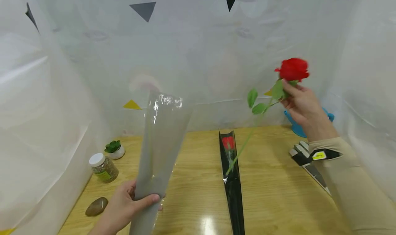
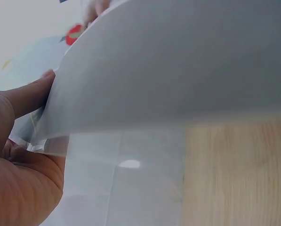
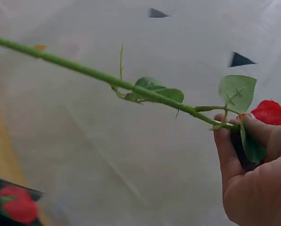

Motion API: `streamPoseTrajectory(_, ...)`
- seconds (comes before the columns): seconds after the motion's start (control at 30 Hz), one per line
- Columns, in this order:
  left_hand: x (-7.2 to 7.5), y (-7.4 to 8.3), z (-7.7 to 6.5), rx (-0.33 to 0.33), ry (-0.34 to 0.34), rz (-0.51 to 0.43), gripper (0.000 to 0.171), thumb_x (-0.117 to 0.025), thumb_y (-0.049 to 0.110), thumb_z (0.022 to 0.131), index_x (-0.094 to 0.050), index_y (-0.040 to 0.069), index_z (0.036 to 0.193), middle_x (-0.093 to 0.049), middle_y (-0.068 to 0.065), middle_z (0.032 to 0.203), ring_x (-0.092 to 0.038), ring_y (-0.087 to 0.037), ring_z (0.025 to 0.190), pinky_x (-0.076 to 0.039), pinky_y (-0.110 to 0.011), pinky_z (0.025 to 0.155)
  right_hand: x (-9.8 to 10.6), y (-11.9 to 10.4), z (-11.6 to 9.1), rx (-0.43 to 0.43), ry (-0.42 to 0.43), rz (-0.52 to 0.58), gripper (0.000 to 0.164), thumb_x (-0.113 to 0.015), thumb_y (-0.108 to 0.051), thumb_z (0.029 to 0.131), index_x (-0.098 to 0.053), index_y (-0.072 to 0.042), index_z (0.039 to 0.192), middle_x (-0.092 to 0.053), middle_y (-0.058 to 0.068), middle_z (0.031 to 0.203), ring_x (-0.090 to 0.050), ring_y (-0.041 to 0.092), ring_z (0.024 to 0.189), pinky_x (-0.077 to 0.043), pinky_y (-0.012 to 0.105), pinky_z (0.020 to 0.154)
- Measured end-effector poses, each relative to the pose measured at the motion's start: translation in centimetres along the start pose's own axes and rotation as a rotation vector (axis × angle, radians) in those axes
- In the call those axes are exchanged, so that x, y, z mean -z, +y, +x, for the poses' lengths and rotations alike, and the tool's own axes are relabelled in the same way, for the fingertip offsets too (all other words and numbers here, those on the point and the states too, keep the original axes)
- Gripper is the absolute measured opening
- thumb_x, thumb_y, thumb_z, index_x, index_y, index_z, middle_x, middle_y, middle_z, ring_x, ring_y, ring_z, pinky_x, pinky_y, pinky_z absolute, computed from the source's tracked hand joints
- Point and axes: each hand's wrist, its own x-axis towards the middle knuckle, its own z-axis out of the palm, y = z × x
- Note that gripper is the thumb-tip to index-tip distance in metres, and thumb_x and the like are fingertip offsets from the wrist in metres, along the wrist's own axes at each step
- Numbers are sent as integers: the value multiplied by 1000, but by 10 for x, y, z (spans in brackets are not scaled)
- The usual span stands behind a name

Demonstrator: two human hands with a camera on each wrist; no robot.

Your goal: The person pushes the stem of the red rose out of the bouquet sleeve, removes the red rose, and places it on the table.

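Observation:
My right hand pinches a red artificial rose by the stem just under its bloom. The green stem with its leaves slants down to the left in the head view. In my left hand is a grey and clear plastic flower sleeve, held near its lower part with the thumb in front and its wide end up. Between the hands, a second red rose lies on the table inside a black sleeve. The left wrist view shows the held sleeve covering much of the frame.
At the left stand a small potted succulent and a white-lidded jar, with a brown stone nearer. Behind my right arm are a blue watering can and a grey and black glove. White plastic sheeting encloses the wooden table.

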Motion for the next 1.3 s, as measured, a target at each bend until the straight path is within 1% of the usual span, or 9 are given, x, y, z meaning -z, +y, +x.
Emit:
streamPoseTrajectory(0.17,-9,5,4,4,38,-59,57,-77,12,88,-49,-9,134,-69,-22,106,-70,-41,82,-57,-44,75,-5,94,3,-204,-93,-458,26,-66,-12,96,-60,4,116,-67,8,101,-67,15,84,-55,25,72)
streamPoseTrajectory(0.4,-19,7,9,-53,21,-70,50,-76,10,88,-53,-7,129,-70,-22,104,-70,-41,80,-57,-45,75,-5,198,-5,-366,-246,-819,34,-67,-2,94,-56,13,122,-65,12,99,-67,15,77,-56,33,73)
streamPoseTrajectory(0.63,-25,6,14,-42,28,-75,53,-77,11,87,-52,-5,131,-68,-23,107,-70,-40,81,-57,-46,73,7,249,-5,-220,-214,-1496,23,-82,-13,79,-61,-3,79,-38,-2,63,-34,13,55,-33,26,51)
streamPoseTrajectory(0.73,-27,4,14,-16,34,-80,55,-78,14,86,-52,-4,132,-68,-22,108,-70,-40,81,-57,-45,73,6,254,-6,-138,-263,-1679,28,-82,-19,81,-59,-3,80,-41,0,63,-35,13,54,-34,26,50)
streamPoseTrajectory(0.83,-27,3,15,-5,33,-87,55,-78,15,87,-53,-5,131,-69,-21,107,-70,-40,82,-57,-45,74,-4,248,-10,-21,-322,-1800,37,-77,-26,87,-64,6,100,-58,9,74,-46,14,57,-42,28,52)
streamPoseTrajectory(0.9,-27,3,16,-2,39,-88,53,-78,16,87,-54,-5,129,-69,-21,105,-70,-40,82,-57,-45,73,-15,240,-12,53,-362,-1789,44,-72,-26,92,-62,8,118,-66,16,89,-56,17,65,-48,32,58)
streamPoseTrajectory(1.0,-27,3,18,6,75,-94,52,-79,17,87,-54,-5,127,-70,-21,104,-70,-40,81,-56,-45,74,-36,226,-15,113,-451,-1612,41,-63,-24,99,-60,2,129,-67,14,112,-65,22,90,-54,36,74)
streamPoseTrajectory(1.2,-35,1,22,21,175,-113,56,-82,16,83,-55,-3,128,-69,-20,107,-71,-38,80,-57,-44,73,-90,196,-29,-115,-666,-844,48,-44,-36,107,-59,5,126,-66,19,114,-64,35,105,-51,46,91)
streamPoseTrajectory(1.3,-40,0,26,11,196,-121,55,-83,16,82,-56,-1,127,-70,-19,106,-71,-38,80,-57,-44,73,-111,188,-34,-151,-656,-736,44,-51,-35,105,-60,4,124,-67,20,110,-66,35,98,-54,46,85)
